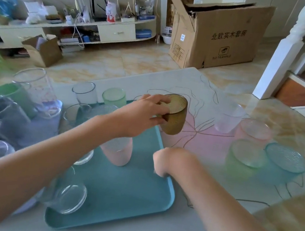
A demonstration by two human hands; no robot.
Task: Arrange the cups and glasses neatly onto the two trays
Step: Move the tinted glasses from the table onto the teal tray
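My left hand point(143, 114) grips the amber glass point(174, 117) tilted above the teal tray's point(135, 189) far corner, right hand point(166, 162) clenched on its near edge; several glasses stand on it, four tumblers point(246, 153) wait rightward on the bench point(202, 210).

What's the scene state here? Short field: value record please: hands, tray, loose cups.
left hand: grips amber cup at the rim, tilted, over far right corner of the tray
right hand: closed, resting at right edge of teal tray, holding no cup
on tray: pink cup, clear glass, others partly hidden by the arm
loose on table, right: clear cup, pink tumbler, green cup, blue cup
second tray: not clearly visible
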